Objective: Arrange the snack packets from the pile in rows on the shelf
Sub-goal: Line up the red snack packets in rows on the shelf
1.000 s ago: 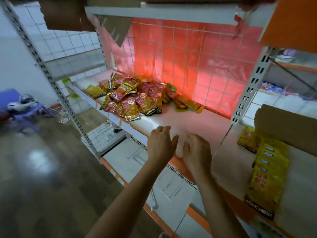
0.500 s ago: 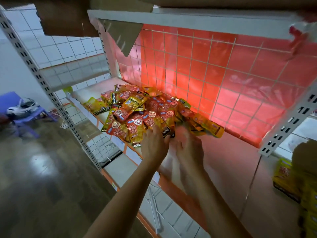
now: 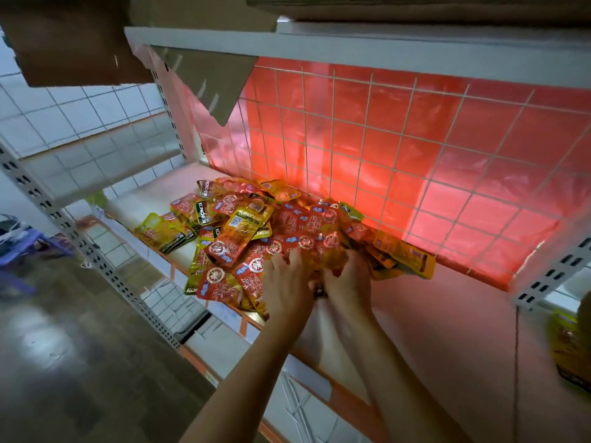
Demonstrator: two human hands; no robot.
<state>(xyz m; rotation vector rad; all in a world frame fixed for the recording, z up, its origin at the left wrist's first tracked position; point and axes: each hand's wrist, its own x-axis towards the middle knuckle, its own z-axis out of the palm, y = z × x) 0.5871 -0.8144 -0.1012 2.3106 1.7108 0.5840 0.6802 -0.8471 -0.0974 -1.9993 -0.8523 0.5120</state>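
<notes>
Since the packets (image 3: 224,251) lie heaped rather than rowed, we log both hands at the near edge of the pile (image 3: 265,219), presumably to gather some: left hand (image 3: 286,284) with fingers (image 3: 289,259) slightly apart, flat on the top packets; right hand (image 3: 348,282) with fingers curled into the pile, tips hidden, grip unconfirmed. Beyond and left of the fingertips the pile rests on the shelf (image 3: 431,314); packets lie flat, long axes pointing every way, none aligned.

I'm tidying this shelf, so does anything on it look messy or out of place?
The snack packets lie in a jumbled heap on the shelf, overlapping at all angles, none in rows. A few at the front seem to overhang the edge. The left hand and right hand rest on the heap.
</notes>
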